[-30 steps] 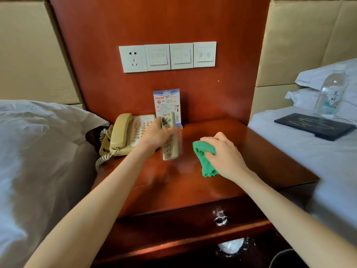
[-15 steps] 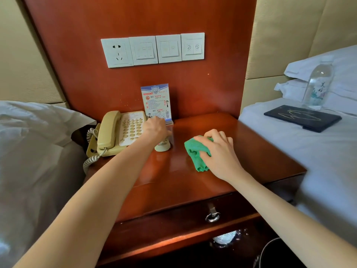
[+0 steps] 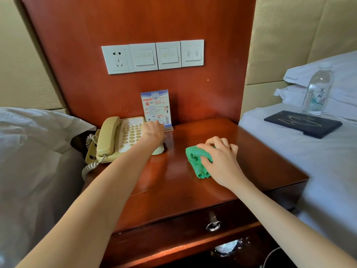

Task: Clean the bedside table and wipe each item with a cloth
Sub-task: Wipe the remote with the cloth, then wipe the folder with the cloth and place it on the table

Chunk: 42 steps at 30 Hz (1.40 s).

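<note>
Telephone (image 3: pixel 119 138) and card stand (image 3: pixel 156 109) flank left hand (image 3: pixel 153 132).

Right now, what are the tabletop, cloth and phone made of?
Tabletop: looks like lacquered reddish wood or veneer; glossy, it mirrors light. Cloth: green, fuzzy ribbed pile, probably microfibre. Phone: smooth beige moulded shell with a coiled cord, likely plastic.

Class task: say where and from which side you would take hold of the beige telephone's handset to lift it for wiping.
Grip the handset around its narrow middle bar, coming from above on its free left side. It lies lengthwise in the telephone's cradle, and the left hand crowds the keypad side.
</note>
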### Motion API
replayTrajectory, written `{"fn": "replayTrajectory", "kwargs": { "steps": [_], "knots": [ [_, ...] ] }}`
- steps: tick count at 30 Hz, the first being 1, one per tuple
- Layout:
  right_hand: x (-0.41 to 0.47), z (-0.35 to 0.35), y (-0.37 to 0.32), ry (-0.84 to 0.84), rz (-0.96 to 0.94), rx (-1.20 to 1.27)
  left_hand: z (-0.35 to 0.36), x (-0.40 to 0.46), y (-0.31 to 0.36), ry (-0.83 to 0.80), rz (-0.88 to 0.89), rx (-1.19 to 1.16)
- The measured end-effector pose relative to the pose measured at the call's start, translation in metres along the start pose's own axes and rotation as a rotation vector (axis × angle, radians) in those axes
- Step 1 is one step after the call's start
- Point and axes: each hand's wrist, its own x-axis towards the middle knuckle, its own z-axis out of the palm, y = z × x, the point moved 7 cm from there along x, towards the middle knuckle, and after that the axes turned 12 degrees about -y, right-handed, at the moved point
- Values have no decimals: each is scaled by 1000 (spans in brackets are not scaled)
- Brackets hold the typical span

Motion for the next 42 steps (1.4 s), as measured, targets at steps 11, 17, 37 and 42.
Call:
{"fn": "replayTrajectory", "kwargs": {
  "steps": [11, 17, 37, 42],
  "knots": [
    [0, -21, 23, 165, 102, 363, -36, -53, 22, 219, 351, -611],
    [1, -57, 77, 231, 148, 360, -65, -73, 73, 139, 536, -833],
    [-16, -155, 352, 160, 674, 216, -86, -39, 346, -559, 245, -2004],
    [-7, -149, 369, 54, 737, 130, -80, -35, 371, -631, 110, -2081]
  ]
}}
